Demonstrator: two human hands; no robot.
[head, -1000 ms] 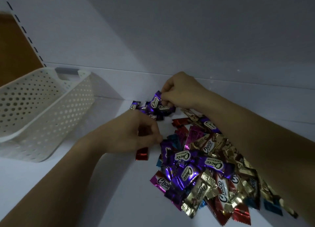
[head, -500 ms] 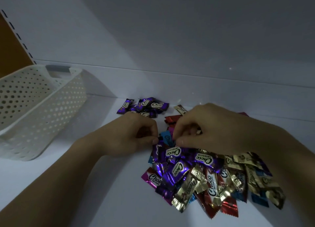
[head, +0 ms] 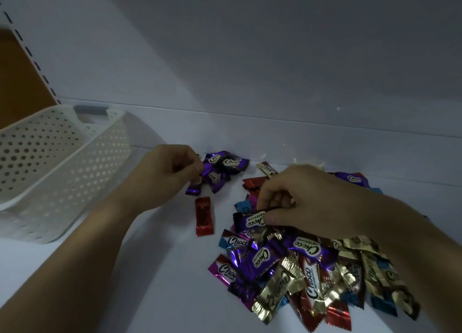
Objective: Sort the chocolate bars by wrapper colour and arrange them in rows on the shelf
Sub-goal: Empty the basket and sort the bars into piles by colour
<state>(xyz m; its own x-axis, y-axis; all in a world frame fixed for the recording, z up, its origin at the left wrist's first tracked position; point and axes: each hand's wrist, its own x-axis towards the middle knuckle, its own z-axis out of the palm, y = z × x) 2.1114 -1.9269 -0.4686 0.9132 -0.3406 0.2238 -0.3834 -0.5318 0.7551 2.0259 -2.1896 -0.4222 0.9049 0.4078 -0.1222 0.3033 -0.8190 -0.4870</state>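
Chocolate bars (head: 260, 257) lie in three places on the white shelf (head: 150, 295). One mixed heap (head: 310, 282) at the near right holds purple, gold, red, blue and pink wrappers, too overlapped to count. One purple cluster (head: 225, 166) of roughly four or five bars sits far, close to the back wall (head: 275, 132). One lone red bar (head: 204, 216) lies flat between them, touching neither. One gold bar (head: 267, 168) sticks out at the heap's far edge. One white perforated basket (head: 62, 177) stands at the left.

The left hand (head: 167, 175) has its fingers curled together, and they appear to pinch an outer purple bar (head: 193, 188) at the cluster's near-left edge. The right hand (head: 320, 202) rests over the heap's far side, thumb and fingers clamped on a purple bar (head: 250, 220) raised at the heap's left edge.

Half a second ago both hands met at the heap's left edge. Since then the left hand has gone far-left to the cluster, uncovering the lone red bar. The right hand has stayed over the heap and now has its bar lifted clear.

Bare shelf runs from the basket's right wall to the heap and across the near left. The cluster has little room behind it before the wall.
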